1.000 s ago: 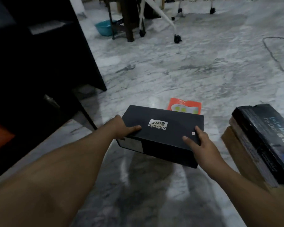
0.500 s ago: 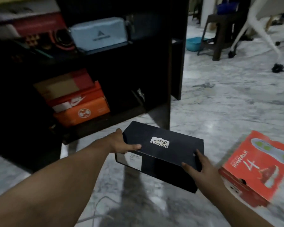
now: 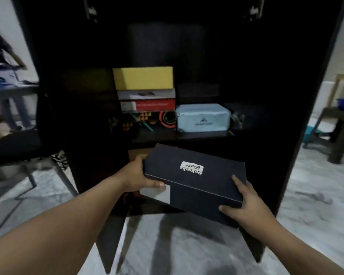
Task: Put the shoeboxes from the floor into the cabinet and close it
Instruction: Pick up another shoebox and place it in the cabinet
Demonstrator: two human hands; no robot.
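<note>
I hold a black shoebox with a white label on its lid, lifted off the floor in front of the open dark cabinet. My left hand grips its left end and my right hand grips its near right corner. On the middle shelf stands a stack with a yellow box on top, a white box, a red box and a patterned box beneath, with a pale blue box beside it. The lower shelf behind the held box is mostly hidden.
A metal-legged chair stands at the left of the cabinet. A dark stool and a teal tub sit on the marble floor at the right. Both cabinet doors stand open at the sides.
My view has swung left from the floor to face the cabinet head-on. The black box has risen with both hands and now sits before the lower shelf; the red floor box has left view.
</note>
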